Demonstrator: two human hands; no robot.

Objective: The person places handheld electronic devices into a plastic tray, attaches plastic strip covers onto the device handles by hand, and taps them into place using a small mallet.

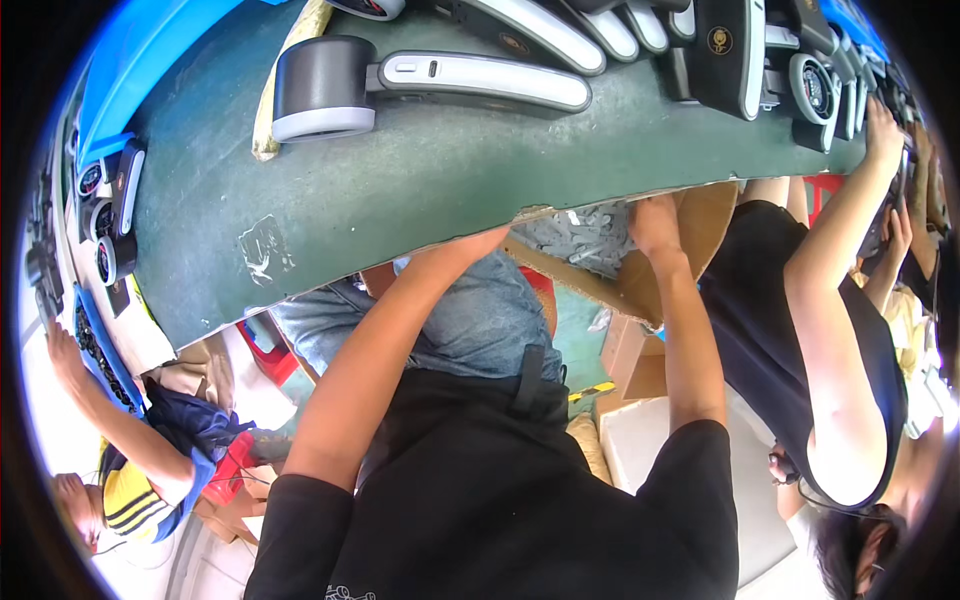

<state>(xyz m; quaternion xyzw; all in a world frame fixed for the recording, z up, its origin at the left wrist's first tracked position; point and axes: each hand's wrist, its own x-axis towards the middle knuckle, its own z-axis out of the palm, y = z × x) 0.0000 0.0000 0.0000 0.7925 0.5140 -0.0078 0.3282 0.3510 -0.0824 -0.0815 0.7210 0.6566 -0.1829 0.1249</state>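
Observation:
A cardboard box (705, 235) filled with small light-grey plastic parts (585, 236) sits at the table's near edge, partly beneath it. My right hand (655, 224) is inside the box at its right side, over the parts. Its fingers look curled, and whatever they hold is hidden. My left hand (483, 243) reaches to the box's left side, its fingers out of sight under the table edge. On the green table (430, 190), ahead of both hands, lies a black-and-white handheld fan (440, 82) with a round head and long handle.
More handheld fans (725, 55) crowd the table's far side. A blue bin (140, 60) stands at the far left, near a pale stick-like piece (282, 85). One co-worker (150, 470) works at the left; another person's arm (840, 290) is close on my right.

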